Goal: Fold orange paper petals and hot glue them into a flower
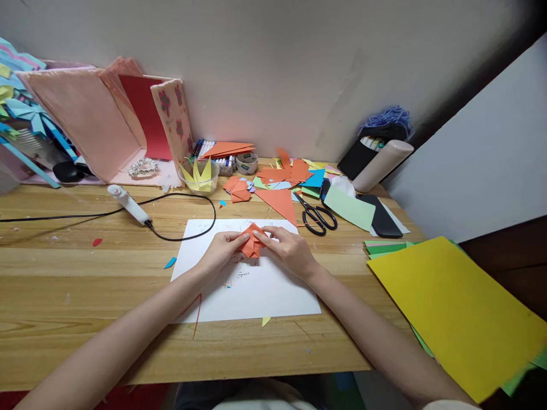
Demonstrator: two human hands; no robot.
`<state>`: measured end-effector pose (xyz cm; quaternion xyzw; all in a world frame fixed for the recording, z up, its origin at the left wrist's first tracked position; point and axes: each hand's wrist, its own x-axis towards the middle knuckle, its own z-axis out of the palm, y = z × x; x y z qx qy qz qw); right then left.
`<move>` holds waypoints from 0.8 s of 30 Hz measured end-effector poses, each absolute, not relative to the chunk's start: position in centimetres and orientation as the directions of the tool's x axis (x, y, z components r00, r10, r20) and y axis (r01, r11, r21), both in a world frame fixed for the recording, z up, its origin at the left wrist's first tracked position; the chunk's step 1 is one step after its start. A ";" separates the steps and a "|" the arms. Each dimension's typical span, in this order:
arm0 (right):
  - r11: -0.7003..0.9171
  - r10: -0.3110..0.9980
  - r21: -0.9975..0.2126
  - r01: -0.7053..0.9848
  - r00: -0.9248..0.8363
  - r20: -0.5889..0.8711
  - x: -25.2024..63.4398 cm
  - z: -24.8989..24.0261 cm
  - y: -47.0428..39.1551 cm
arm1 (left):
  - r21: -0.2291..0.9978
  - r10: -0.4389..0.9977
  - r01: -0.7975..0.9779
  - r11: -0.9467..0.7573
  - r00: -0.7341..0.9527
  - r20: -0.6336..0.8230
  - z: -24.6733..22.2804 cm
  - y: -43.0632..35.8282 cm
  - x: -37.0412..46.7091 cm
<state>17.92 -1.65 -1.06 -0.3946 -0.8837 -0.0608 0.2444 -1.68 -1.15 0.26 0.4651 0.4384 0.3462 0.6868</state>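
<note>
Wooden desk (106, 307) by a grey wall (265, 74), w/ folded orange paper (252, 246) over a white sheet (277, 302).

L hand (222, 247) pinches the orange paper's left side, R hand (288, 247) its right, both w/ a narrow thumb-&-finger grip; paper's approx. mid-sheet, toward the far edge, can't tell if touching or just above. Progress, my guess: part-way, w/ several folds in & flaps showing; no. of folds left can't be told. Folded orange pieces (238, 189) beyond the sheet look done or nearly so; orange triangle (280, 204) nearby looks unfolded. Scissors (316, 216) lie unheld beside it. Yellow sheet (453, 307) tops the stack, far R.
</note>
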 end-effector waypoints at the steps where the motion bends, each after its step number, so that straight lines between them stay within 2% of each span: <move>1: 0.684 0.672 -0.117 0.720 -0.559 0.486 17.8 -1.0 -1.7 | 0.944 0.889 -0.062 0.325 0.360 -0.283 0.2 -1.1 -1.7; 3: 0.688 0.698 -0.255 0.679 -0.525 0.486 17.7 -0.9 -1.8 | 0.950 0.905 -0.042 0.310 0.319 -0.281 0.2 -1.1 -1.6; 5: 0.639 0.768 -0.500 0.585 -0.452 0.453 17.5 -0.7 -1.9 | 0.957 0.919 -0.004 0.289 0.282 -0.276 0.2 -1.1 -1.6; 7: 0.459 0.879 -0.778 0.429 -0.345 0.328 17.4 -0.6 -1.8 | 0.964 0.929 0.040 0.263 0.261 -0.264 0.4 -1.2 -1.6; 9: 0.196 0.950 -0.946 0.256 -0.288 0.119 17.4 -0.5 -1.6 | 0.969 0.934 0.083 0.231 0.259 -0.245 0.6 -1.3 -1.6; 11: 0.000 0.954 -0.988 0.151 -0.295 -0.045 17.4 -0.6 -1.3 | 0.974 0.939 0.120 0.194 0.264 -0.219 0.7 -1.4 -1.5; 13: -0.068 0.946 -0.991 0.115 -0.307 -0.101 17.4 -0.7 -1.1 | 0.974 0.944 0.160 0.161 0.262 -0.200 0.8 -1.5 -1.5; 17: -0.021 0.961 -0.994 0.105 -0.274 -0.049 17.2 -0.8 -1.3 | 0.970 0.952 0.211 0.123 0.252 -0.176 0.8 -1.4 -1.4; 24: 0.065 0.972 -0.981 0.181 -0.233 0.021 16.9 -0.6 -2.0 | 0.972 0.944 0.180 0.152 0.265 -0.196 0.4 -1.3 -1.4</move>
